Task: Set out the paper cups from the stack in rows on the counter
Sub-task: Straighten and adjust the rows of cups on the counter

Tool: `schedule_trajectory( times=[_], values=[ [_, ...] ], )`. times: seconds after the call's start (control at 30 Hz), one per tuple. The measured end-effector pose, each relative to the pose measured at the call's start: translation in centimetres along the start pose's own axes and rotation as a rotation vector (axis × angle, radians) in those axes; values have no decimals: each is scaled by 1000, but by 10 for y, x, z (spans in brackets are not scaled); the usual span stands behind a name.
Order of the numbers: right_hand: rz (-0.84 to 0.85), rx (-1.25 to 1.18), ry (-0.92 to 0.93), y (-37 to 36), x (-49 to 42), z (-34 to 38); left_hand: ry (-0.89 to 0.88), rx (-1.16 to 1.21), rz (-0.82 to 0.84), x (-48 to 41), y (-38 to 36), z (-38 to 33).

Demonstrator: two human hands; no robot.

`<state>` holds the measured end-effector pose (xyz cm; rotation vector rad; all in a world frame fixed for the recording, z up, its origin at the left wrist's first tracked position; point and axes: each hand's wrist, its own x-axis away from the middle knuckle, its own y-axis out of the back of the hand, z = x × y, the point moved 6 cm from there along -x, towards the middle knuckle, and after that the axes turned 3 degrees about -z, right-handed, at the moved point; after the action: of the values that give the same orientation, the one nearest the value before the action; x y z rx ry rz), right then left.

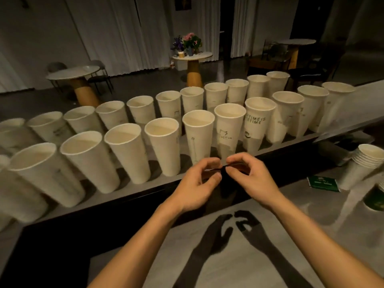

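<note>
Paper cups first: the front row (199, 140) stands upright, mouths up, on the raised ledge (353, 109) of the table, just beyond the grip, and it runs off to the left and the right of it. Farther from the grip, a second row (168, 104) runs alongside, cup beside cup. One front-row cup, beyond the grip and a little to its right, carries dark lettering (255, 121). And the stack (365, 163) is well off to the right of the grip, nested rims showing.

Now the hands. The left hand (199, 181) and the right hand (249, 175) meet in the air on the near side of the front row, fingers curled. Each grip is clamped, thumb against fingertips, on a small dark thing (223, 170) held between them, and a thin dark strand shows across the gap. It is blurred, and what it is cannot be told.

Below the grip, nearer the person, the shadows (228, 227) of both hands and forearms fall on the pale lower table (311, 213). To the right of the grip, short of the stack, a green packet (323, 183) lies flat on that table. Farther right, at the edge of view, sits a green cup (374, 201), partly cut off.

Far beyond the grip, past both rows, is a dim room with pale curtains and round tables. One of them (192, 57) bears flowers (189, 41).
</note>
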<state>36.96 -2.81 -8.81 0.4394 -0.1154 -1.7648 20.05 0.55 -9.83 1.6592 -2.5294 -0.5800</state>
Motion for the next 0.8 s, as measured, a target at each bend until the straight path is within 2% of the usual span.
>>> schedule_trajectory(
  times=[0.57,0.67,0.8],
  values=[
    [547,-116,179,-326,66,130,94,-26,-489,206,281,56],
    [599,-70,186,-374,78,146,113,-102,-680,239,325,61],
    [468,-61,98,-418,81,156,218,-155,-1078,282,378,77]
  ],
)
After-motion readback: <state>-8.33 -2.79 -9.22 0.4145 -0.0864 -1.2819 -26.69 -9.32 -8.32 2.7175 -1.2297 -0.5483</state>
